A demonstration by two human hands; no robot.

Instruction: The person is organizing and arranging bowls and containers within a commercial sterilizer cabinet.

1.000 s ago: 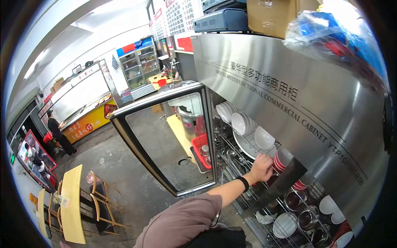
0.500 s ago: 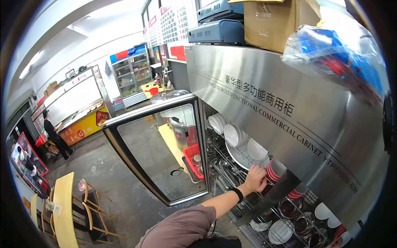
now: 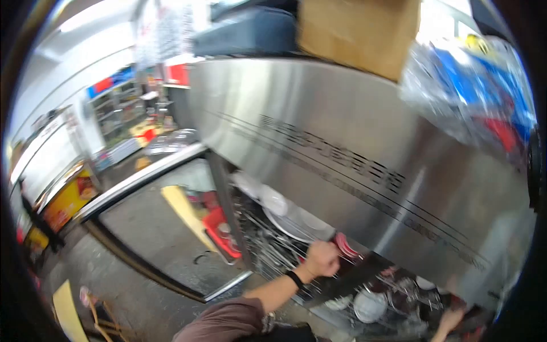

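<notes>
Red-and-white bowls [image 3: 347, 246], stacked just beside the left hand [image 3: 323, 259], to its right in the view, inside the steel cabinet [image 3: 319, 114]. Step in hand, as judged: a reach in at the shelves. Left hand: back toward the viewer, digits curled inward; fingertips hidden, so neither the width of the grip nor contact with the bowls can be told. Right hand [image 3: 452, 320]: lower and well apart from the left; blurred, its finger spread and any hold likewise indeterminate. Up and to the left of the left hand: white bowls [image 3: 272, 200]. Below and to its right: a white plate [image 3: 370, 306]. Any shift of the left hand calls for clearance from neighbouring rims and a sure purchase, since smooth crockery may slide or knock.
</notes>
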